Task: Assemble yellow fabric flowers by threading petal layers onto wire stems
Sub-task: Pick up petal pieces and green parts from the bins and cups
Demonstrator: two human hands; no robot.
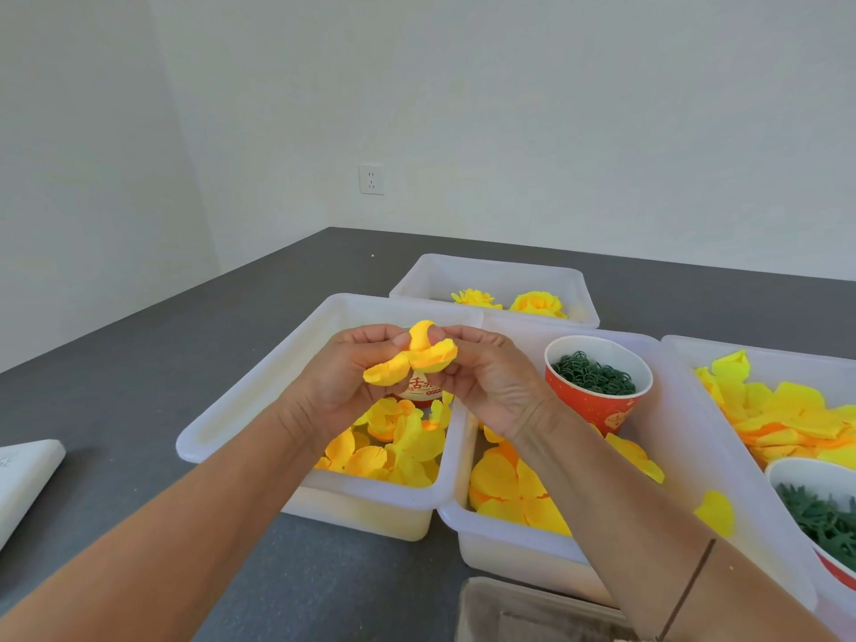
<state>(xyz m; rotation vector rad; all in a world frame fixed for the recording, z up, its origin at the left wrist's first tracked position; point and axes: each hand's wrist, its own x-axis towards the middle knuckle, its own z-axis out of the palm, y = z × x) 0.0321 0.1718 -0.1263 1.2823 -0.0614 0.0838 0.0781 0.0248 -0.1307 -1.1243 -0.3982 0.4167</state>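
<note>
A person's left hand [345, 363] and right hand [481, 370] pinch one yellow petal layer [412, 354] between them, raised above the white tubs [259, 391] of loose petals [403, 442], probably to find its centre hole. No wire stem shows.

Both forearms bare, no sleeves; thin dark cord bracelet [690, 590] around right wrist.

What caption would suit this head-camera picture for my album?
Both hands, left and right, pinch a yellow petal layer above white bins of petals.
</note>
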